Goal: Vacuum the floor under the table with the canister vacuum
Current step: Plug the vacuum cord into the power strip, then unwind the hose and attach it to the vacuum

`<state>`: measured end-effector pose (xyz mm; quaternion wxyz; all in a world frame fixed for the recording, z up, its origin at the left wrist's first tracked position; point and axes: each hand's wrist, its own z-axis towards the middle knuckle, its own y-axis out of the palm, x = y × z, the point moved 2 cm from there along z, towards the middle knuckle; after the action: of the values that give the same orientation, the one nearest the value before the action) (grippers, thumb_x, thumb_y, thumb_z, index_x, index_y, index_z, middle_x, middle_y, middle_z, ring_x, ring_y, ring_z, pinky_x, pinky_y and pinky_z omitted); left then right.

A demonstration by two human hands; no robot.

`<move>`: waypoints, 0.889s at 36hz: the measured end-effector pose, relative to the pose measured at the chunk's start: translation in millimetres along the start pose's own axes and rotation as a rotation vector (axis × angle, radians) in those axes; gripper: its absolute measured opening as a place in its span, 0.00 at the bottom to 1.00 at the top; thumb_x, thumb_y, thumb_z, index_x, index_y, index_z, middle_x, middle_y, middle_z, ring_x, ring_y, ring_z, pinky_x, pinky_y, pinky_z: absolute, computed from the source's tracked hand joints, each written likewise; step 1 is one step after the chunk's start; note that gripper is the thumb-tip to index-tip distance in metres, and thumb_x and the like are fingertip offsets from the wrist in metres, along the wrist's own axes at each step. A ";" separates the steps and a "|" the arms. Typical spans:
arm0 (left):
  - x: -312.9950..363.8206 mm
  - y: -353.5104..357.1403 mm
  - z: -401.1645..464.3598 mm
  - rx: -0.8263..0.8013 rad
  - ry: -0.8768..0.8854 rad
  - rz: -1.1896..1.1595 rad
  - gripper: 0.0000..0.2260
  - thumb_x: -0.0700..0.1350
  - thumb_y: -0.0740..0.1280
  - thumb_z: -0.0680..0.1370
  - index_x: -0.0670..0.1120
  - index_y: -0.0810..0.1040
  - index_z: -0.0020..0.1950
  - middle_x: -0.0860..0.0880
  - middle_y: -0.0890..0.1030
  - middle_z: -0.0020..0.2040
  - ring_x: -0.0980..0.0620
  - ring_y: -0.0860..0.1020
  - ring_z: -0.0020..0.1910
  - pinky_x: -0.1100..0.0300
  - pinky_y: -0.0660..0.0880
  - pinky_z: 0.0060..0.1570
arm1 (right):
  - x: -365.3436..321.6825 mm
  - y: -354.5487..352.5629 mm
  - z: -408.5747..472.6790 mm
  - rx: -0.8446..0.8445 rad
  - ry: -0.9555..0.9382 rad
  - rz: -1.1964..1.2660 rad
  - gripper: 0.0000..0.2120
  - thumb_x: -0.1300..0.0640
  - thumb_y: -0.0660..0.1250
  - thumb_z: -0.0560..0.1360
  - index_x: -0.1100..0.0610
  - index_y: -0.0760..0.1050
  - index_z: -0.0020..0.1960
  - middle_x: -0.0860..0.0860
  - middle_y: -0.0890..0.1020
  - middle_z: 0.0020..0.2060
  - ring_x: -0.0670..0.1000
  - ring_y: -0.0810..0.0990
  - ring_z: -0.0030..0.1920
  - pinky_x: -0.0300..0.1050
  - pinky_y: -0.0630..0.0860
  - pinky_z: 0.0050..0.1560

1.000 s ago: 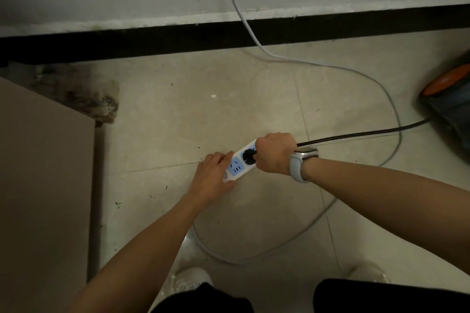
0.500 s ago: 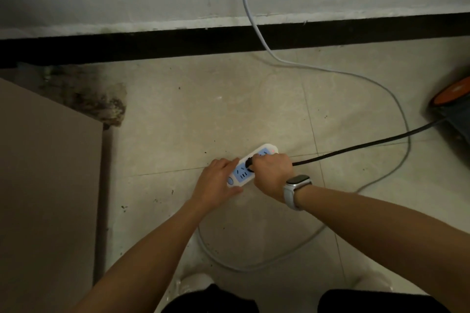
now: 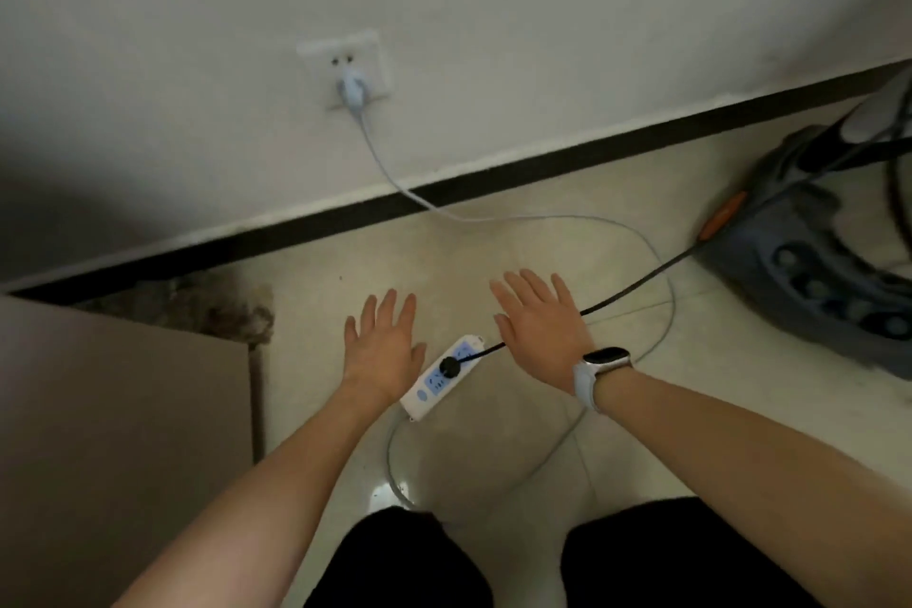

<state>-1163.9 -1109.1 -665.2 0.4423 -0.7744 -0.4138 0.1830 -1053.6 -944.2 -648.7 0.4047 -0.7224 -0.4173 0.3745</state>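
A white and blue power strip (image 3: 440, 379) lies on the tiled floor between my hands. The vacuum's black plug (image 3: 449, 366) sits in one of its sockets, and the black cord (image 3: 636, 286) runs right to the dark grey canister vacuum (image 3: 809, 257) with its orange strip. My left hand (image 3: 382, 351) hovers just left of the power strip, fingers spread, holding nothing. My right hand (image 3: 543, 326), with a watch on the wrist, hovers to the strip's right over the black cord, also spread flat and empty.
The strip's pale cable (image 3: 661, 311) loops across the floor and rises to a wall socket (image 3: 353, 74). A brown tabletop (image 3: 113, 434) fills the left side, with a table leg (image 3: 256, 400) at its edge. A black skirting board (image 3: 444, 190) lines the wall. Grime marks the floor's corner (image 3: 197, 311).
Both hands let go of the plug and power strip and lifted away, fingers spread. The plug now stays in the strip. The view rose, showing the wall socket and more of the vacuum.
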 end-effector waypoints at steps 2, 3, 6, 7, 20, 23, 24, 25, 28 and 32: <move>30.4 -46.0 -22.5 0.032 0.040 0.000 0.28 0.53 0.53 0.83 0.50 0.45 0.79 0.48 0.45 0.79 0.46 0.44 0.78 0.45 0.46 0.74 | 14.5 -41.2 -31.7 0.041 0.099 0.077 0.24 0.49 0.43 0.83 0.54 0.50 0.78 0.53 0.54 0.77 0.54 0.50 0.77 0.56 0.43 0.74; 47.1 -67.8 -35.3 0.050 0.060 -0.011 0.27 0.52 0.53 0.83 0.50 0.46 0.79 0.48 0.46 0.79 0.46 0.44 0.78 0.45 0.46 0.74 | 22.3 -61.2 -49.0 0.052 0.143 0.107 0.24 0.50 0.44 0.83 0.54 0.51 0.78 0.52 0.54 0.77 0.54 0.50 0.77 0.56 0.43 0.74; 103.7 -130.1 -76.5 0.088 0.117 -0.060 0.26 0.51 0.54 0.83 0.49 0.49 0.79 0.48 0.49 0.79 0.47 0.46 0.78 0.46 0.47 0.75 | 47.7 -124.9 -105.7 0.069 0.261 0.205 0.24 0.50 0.46 0.83 0.53 0.51 0.78 0.52 0.55 0.77 0.53 0.49 0.77 0.56 0.43 0.75; 123.6 -149.7 -90.6 0.103 0.140 -0.072 0.26 0.51 0.55 0.82 0.49 0.51 0.79 0.47 0.51 0.79 0.47 0.48 0.77 0.47 0.48 0.75 | 56.5 -147.5 -126.0 0.080 0.304 0.242 0.24 0.50 0.46 0.83 0.54 0.52 0.77 0.52 0.55 0.77 0.53 0.49 0.77 0.56 0.44 0.75; 393.8 -357.4 -216.7 0.111 0.403 -0.295 0.25 0.47 0.61 0.80 0.45 0.61 0.76 0.44 0.62 0.75 0.46 0.61 0.73 0.52 0.59 0.70 | 202.8 -374.7 -349.1 0.313 0.711 0.461 0.22 0.52 0.51 0.82 0.55 0.60 0.75 0.52 0.62 0.74 0.54 0.56 0.75 0.52 0.54 0.74; 433.4 -372.8 -229.5 0.092 0.449 -0.361 0.23 0.45 0.61 0.80 0.44 0.63 0.75 0.44 0.65 0.73 0.47 0.64 0.71 0.52 0.62 0.69 | 232.8 -392.9 -378.0 0.339 0.773 0.472 0.21 0.54 0.53 0.82 0.57 0.63 0.74 0.53 0.65 0.73 0.55 0.60 0.74 0.51 0.59 0.72; 442.4 -374.3 -231.9 0.078 0.459 -0.376 0.23 0.45 0.61 0.80 0.44 0.63 0.75 0.44 0.65 0.73 0.47 0.65 0.71 0.52 0.63 0.69 | 240.8 -395.7 -384.4 0.337 0.792 0.486 0.21 0.54 0.53 0.82 0.57 0.63 0.74 0.54 0.66 0.72 0.55 0.61 0.73 0.50 0.60 0.71; 449.9 -374.8 -233.5 0.061 0.467 -0.388 0.22 0.45 0.61 0.80 0.44 0.64 0.75 0.44 0.65 0.73 0.47 0.65 0.71 0.53 0.64 0.68 | 247.8 -396.8 -389.5 0.333 0.810 0.504 0.21 0.55 0.53 0.82 0.58 0.63 0.73 0.55 0.66 0.72 0.56 0.62 0.72 0.50 0.61 0.70; 465.5 -373.1 -228.9 -0.001 0.470 -0.393 0.22 0.45 0.60 0.81 0.44 0.63 0.75 0.46 0.65 0.73 0.49 0.65 0.71 0.55 0.64 0.67 | 264.0 -396.2 -396.1 0.319 0.852 0.563 0.21 0.55 0.53 0.82 0.58 0.63 0.73 0.55 0.67 0.71 0.56 0.63 0.72 0.51 0.63 0.70; 484.5 -378.4 -199.7 -0.033 0.437 -0.405 0.21 0.44 0.60 0.81 0.43 0.64 0.74 0.44 0.65 0.72 0.47 0.66 0.70 0.55 0.64 0.67 | 286.9 -397.4 -388.3 0.298 0.843 0.601 0.21 0.56 0.53 0.81 0.58 0.63 0.73 0.55 0.67 0.71 0.56 0.63 0.71 0.52 0.64 0.69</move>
<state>-929.3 -725.9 -200.5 0.5358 -0.7040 -0.4579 -0.0867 -725.0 -661.1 -198.2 0.5101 -0.8325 0.0642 0.2066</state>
